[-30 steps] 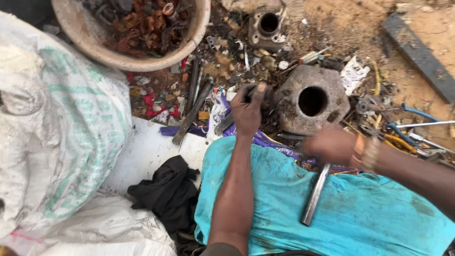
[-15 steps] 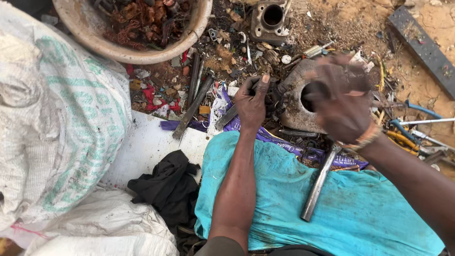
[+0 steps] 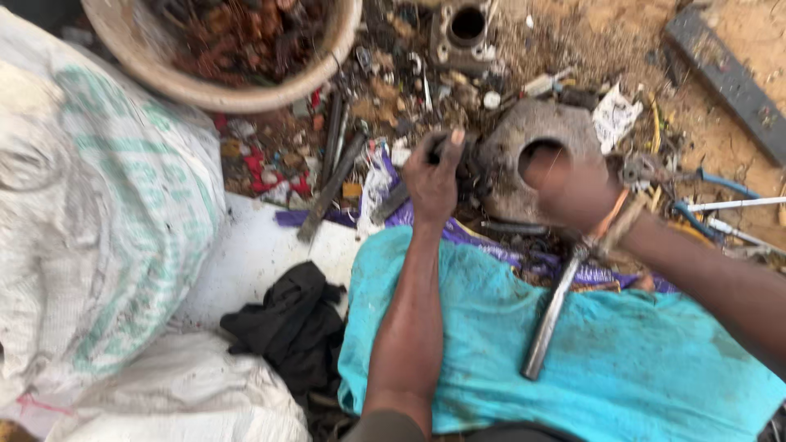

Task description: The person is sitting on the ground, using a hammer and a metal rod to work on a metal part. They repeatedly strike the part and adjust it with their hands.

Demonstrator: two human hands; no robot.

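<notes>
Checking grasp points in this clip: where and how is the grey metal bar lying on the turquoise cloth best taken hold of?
Probably at its lower free end: the grey metal bar lies slanted on the turquoise cloth, its upper end tucked under the right hand. Come from above, fingers wrapping across the narrow shaft.
</notes>
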